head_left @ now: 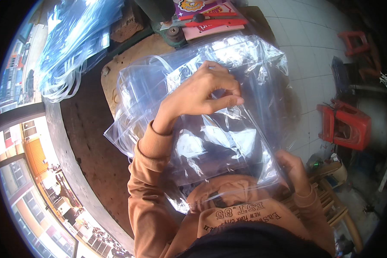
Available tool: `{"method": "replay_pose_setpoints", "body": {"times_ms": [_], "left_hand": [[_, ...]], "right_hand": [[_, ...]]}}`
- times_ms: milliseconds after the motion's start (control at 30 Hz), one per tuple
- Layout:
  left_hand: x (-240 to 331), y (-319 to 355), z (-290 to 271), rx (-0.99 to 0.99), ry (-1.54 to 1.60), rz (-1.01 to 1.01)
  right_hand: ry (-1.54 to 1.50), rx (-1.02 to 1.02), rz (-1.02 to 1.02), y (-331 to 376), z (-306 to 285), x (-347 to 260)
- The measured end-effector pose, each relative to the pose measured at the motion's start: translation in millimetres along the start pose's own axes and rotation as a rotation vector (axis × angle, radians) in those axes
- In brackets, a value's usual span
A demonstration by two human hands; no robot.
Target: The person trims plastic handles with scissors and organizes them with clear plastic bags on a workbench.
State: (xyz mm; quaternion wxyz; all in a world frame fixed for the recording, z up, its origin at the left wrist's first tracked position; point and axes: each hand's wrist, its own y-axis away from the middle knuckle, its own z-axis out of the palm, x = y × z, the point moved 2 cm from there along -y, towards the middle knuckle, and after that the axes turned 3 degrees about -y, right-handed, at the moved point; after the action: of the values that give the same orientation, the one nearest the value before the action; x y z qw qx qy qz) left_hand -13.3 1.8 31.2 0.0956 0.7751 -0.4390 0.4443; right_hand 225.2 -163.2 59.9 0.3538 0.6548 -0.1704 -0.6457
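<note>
Pinching clear plastic bag [210,142] (right hand [294,170] half hidden).

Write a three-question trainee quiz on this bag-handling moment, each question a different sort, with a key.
1. True or false: the left hand pinches the clear plastic bag between thumb and fingers.
2. Multiple choice: where is the right hand? A) on the red stool B) gripping the bag's lower right edge C) on the scissors
3. Fill in: the red-handled scissors lie beyond the bag, at the ___ of the picture.

Key: 1 true; 2 B; 3 top
</note>
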Motion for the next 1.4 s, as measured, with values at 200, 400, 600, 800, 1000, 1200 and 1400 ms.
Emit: {"method": "replay_pose_setpoints", "body": {"times_ms": [200,400,600,800,1000,1200,1400], "left_hand": [[2.0,-0.7,7.3,0.055,0.021,0.049],[0.3,-3.3,9.4,0.118,0.052,0.088],[-2.2,-2.1,12.5,0.111,0.071,0.054],[0.2,-1.9,10.1,-0.006,0.052,-0.074],[1.4,-1.6,9.5,0.007,0.086,-0.079],[-2.3,-2.4,11.4,0.109,0.102,0.06],[0.8,-2.3,10.3,0.01,0.118,-0.081]], "right_hand": [[-0.019,-0.067,0.012,-5.4,1.8,-6.3],[0.155,-0.037,-0.165,-7.6,0.8,-3.5],[0.395,-0.018,-0.278,-0.9,-2.6,-1.6],[0.507,0.1,-0.314,0.5,1.0,-6.1],[0.325,0.043,-0.229,-3.6,2.8,-4.4],[0.126,-0.012,-0.134,-4.5,4.6,0.2],[0.143,-0.032,-0.144,-5.6,4.9,1.5]]}}
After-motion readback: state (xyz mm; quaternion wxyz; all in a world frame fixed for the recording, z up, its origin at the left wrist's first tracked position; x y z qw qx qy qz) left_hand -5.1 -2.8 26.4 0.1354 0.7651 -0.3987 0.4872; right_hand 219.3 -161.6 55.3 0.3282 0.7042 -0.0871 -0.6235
